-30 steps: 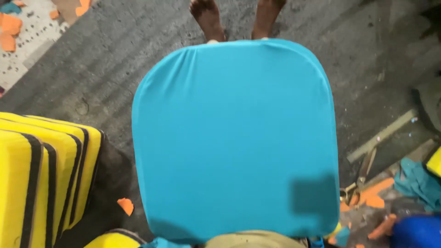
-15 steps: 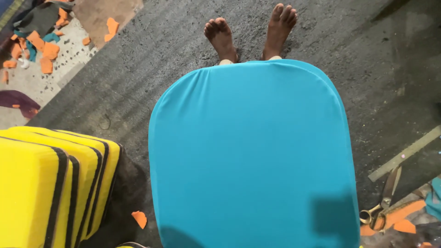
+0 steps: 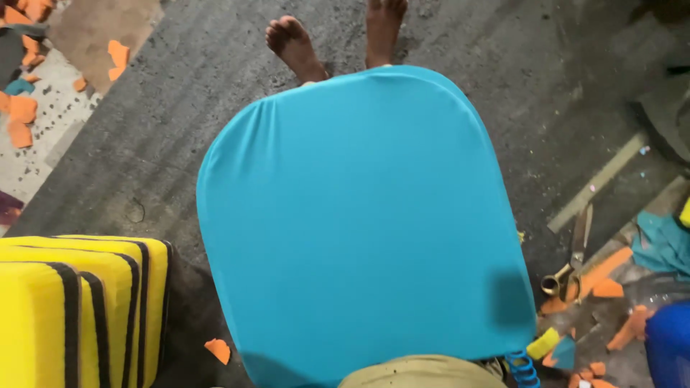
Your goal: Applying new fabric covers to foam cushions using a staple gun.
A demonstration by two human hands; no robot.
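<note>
A large turquoise fabric-covered cushion (image 3: 359, 223) with rounded corners fills the middle of the head view, held flat above the floor. Neither of my hands shows; both are hidden, presumably under or behind the cushion. Two bare feet (image 3: 295, 47) stand on the dark grey floor just beyond its far edge. A strip of khaki clothing (image 3: 420, 372) shows at the cushion's near edge.
A stack of yellow cushions with black piping (image 3: 79, 309) stands at the lower left. Scissors (image 3: 571, 255) lie on the floor at the right beside a wooden strip (image 3: 600, 179), orange foam scraps (image 3: 611, 287) and teal cloth (image 3: 665, 244). More orange scraps (image 3: 21, 115) lie at upper left.
The view has shifted and rotated; the turquoise cushion now sits tilted with its far edge turned to the right. The feet have slid towards the top edge.
</note>
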